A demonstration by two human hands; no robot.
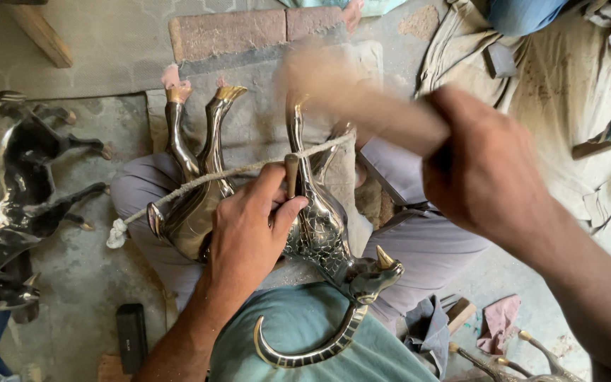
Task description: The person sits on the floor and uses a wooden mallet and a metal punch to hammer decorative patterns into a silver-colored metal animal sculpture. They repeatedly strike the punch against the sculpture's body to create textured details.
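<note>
Our left hand (pixel 249 237) fingers grip a chisel (pixel 291 173) on the brass antelope figure (pixel 319 233); right hand (pixel 486 173) clasps a blurred mallet (pixel 362 95). Body partly patterned; hindquarters plain.

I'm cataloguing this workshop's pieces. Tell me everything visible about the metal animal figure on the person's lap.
The metal animal figure looks like polished brass, with scale-like engraving on its body. It lies upside down across the lap, its gold-hoofed legs pointing away. The head has a short horn and a long curved one. A rope crosses its legs. The left hand grips a small punch against it; the right hand holds a blurred tool above.
</note>
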